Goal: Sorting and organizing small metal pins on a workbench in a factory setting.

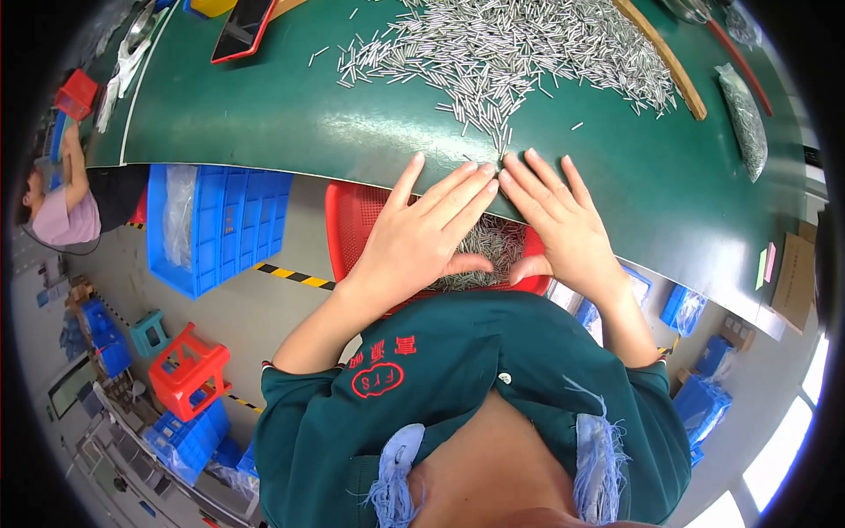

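Note:
Both of my hands lie flat at the near edge of the green table (290, 114), fingertips on its top and fingers stretched out. My left hand (427, 220) and my right hand (563, 220) almost meet at the forefingers, thumbs pointing inward. Just beyond the fingertips, a tapering trail of small metal pins (484, 101) leads back to a wide heap of the same pins (546, 44). Below the table edge, under my hands, a red plastic basket (348, 220) holds many more pins (488, 251). Neither hand grips anything.
A wooden strip (664, 57) borders the heap on the right, near a filled clear bag (744, 123). A red-edged phone (244, 31) lies at the back left. Blue crates (220, 229) stand left of the basket, with a red stool (189, 374) behind. Another person (75, 207) is at far left.

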`<control>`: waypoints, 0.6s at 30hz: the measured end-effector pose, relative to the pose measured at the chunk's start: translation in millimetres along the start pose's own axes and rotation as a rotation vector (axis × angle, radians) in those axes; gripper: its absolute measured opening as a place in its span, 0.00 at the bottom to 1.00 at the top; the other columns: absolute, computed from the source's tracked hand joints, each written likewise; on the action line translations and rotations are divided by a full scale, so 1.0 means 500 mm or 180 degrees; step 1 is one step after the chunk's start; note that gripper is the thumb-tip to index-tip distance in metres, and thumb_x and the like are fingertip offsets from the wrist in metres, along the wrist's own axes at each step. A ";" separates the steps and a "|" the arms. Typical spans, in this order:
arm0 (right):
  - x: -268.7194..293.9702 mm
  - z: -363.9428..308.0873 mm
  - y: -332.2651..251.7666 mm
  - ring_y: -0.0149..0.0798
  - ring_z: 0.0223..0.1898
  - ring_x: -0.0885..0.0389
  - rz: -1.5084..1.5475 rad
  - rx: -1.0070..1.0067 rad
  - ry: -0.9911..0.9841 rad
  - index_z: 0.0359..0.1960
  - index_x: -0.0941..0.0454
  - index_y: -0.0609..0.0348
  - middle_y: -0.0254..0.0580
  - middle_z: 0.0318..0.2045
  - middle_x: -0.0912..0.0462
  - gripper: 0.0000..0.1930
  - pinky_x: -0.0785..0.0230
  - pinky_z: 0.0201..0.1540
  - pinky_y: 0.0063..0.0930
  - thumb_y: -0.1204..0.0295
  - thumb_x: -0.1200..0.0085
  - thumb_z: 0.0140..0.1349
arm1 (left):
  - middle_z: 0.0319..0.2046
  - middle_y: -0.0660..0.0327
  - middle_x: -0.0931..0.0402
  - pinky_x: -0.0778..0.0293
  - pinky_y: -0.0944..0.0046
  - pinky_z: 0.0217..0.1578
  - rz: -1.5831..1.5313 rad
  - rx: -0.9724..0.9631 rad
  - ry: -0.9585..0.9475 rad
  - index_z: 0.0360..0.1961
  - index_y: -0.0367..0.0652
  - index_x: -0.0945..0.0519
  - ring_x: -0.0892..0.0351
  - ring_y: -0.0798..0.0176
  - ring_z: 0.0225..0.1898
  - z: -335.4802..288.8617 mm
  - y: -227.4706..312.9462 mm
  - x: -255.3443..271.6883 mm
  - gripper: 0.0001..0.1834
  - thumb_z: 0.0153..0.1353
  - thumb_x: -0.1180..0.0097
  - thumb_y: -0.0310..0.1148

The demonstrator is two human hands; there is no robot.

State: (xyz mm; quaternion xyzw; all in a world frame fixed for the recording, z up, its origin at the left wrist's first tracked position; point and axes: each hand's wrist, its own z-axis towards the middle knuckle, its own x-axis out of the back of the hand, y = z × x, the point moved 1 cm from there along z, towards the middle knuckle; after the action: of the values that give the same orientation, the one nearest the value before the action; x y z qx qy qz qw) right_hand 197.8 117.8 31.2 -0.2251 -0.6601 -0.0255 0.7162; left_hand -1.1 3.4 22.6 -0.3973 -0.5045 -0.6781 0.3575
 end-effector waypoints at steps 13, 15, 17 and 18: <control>0.003 0.043 0.023 0.46 0.74 0.43 0.0486 0.0127 0.0127 0.73 0.43 0.59 0.45 0.72 0.37 0.60 0.56 0.75 0.52 0.30 0.52 0.41 | 0.67 0.57 0.32 0.47 0.38 0.69 0.0049 0.0090 0.0322 0.65 0.39 0.29 0.35 0.57 0.69 0.027 -0.023 0.018 0.48 0.48 0.38 0.60; -0.001 0.068 0.031 0.45 0.74 0.44 0.0292 0.0033 0.0290 0.73 0.44 0.59 0.47 0.71 0.37 0.61 0.57 0.76 0.51 0.29 0.52 0.40 | 0.67 0.56 0.32 0.49 0.39 0.70 0.0109 0.0102 0.0440 0.67 0.40 0.31 0.36 0.56 0.70 0.055 -0.031 0.012 0.50 0.47 0.39 0.60; 0.002 0.074 0.026 0.45 0.74 0.43 0.0224 0.0024 0.0369 0.74 0.45 0.57 0.47 0.71 0.36 0.61 0.56 0.75 0.51 0.30 0.50 0.40 | 0.67 0.57 0.32 0.48 0.39 0.70 0.0131 0.0072 0.0365 0.67 0.40 0.30 0.36 0.56 0.70 0.057 -0.033 0.007 0.50 0.47 0.39 0.61; 0.004 0.069 0.024 0.45 0.74 0.43 0.0222 0.0032 0.0370 0.74 0.45 0.57 0.47 0.71 0.36 0.61 0.56 0.75 0.51 0.30 0.50 0.40 | 0.67 0.57 0.32 0.48 0.39 0.70 0.0153 0.0044 0.0288 0.67 0.40 0.30 0.36 0.56 0.70 0.057 -0.035 0.005 0.50 0.47 0.40 0.61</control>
State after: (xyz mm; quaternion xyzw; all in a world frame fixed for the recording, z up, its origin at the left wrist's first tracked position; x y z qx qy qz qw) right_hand 169.9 141.6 30.5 -0.2426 -0.6092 -0.0103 0.7549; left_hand -12.6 35.1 23.0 -0.3758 -0.4828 -0.6831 0.3989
